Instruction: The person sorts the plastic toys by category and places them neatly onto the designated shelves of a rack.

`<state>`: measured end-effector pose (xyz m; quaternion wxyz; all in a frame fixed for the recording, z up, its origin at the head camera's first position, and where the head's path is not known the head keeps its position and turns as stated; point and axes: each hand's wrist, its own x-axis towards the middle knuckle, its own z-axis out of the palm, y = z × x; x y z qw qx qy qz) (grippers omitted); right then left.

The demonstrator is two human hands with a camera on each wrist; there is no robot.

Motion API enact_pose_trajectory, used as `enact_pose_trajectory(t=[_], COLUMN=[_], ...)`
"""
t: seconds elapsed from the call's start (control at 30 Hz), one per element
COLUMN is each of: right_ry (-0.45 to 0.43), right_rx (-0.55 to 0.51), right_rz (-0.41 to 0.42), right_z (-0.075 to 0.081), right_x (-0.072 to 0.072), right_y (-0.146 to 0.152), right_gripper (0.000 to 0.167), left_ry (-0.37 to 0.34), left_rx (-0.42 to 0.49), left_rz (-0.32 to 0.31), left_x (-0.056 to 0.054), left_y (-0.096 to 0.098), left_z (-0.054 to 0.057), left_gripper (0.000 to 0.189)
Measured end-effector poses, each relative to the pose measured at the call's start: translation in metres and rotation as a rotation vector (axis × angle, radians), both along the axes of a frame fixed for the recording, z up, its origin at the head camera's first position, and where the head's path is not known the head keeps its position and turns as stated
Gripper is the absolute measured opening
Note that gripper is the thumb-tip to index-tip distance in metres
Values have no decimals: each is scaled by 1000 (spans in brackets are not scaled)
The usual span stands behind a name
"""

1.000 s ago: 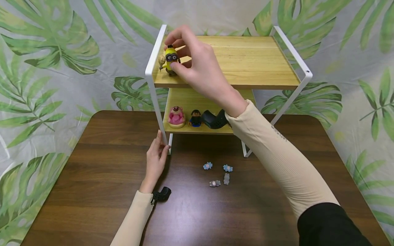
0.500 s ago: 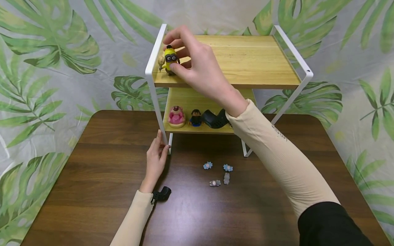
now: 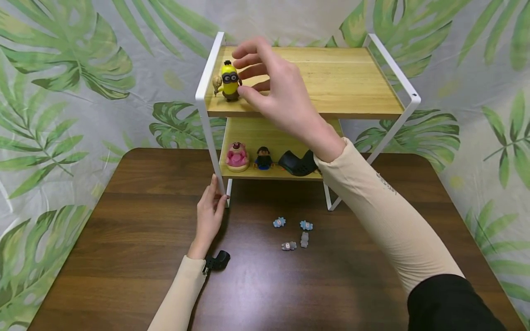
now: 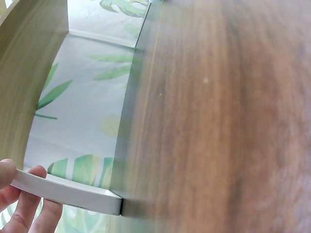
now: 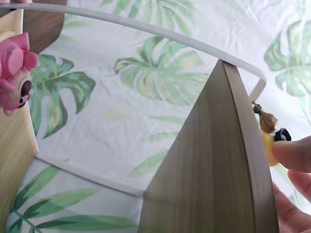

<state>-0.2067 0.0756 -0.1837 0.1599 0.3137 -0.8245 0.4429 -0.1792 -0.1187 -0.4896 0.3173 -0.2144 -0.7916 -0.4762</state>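
A yellow minion figure (image 3: 229, 82) with goggles stands upright at the left end of the rack's upper wooden shelf (image 3: 331, 87). My right hand (image 3: 279, 85) is just to its right, fingers spread and curved, with the thumb tip right beside the figure. Whether the thumb still touches it, I cannot tell. In the right wrist view the shelf board partly hides the minion (image 5: 268, 143). Lower down, my left hand (image 3: 210, 216) holds the rack's white front-left leg (image 3: 211, 142). The left wrist view shows the thumb and fingers on opposite sides of that leg (image 4: 73, 192).
On the lower shelf sit a pink bear figure (image 3: 237, 157) and a small dark-clothed figure (image 3: 263, 158); the right wrist camera (image 3: 297, 163) blocks the part beside them. Several tiny blue and grey figures (image 3: 289, 246) lie on the brown table (image 3: 136, 220) before the rack.
The right hand has loosened its pinch on the minion and drawn back slightly to the right. The minion stays standing on the upper shelf. The left hand keeps its place.
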Motion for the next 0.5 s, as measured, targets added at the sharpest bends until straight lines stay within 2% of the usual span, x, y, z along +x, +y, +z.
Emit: enact_pose_trajectory(t=[0.17,0.4,0.5], right_ry=[-13,33,27], right_rx=[-55,-126,-152], right_rz=[-10,17,22], right_z=[-1,-4,-5], right_x=[5,12,15], right_y=[10,25,31], right_gripper=[39,33,33], left_ry=[-8,-3,-3], left_rx=[-2,-5,-6], left_rz=[-2,3,6], left_x=[1,2,1], left_y=[0,1,1], left_z=[1,0,0], left_gripper=[93,93,93])
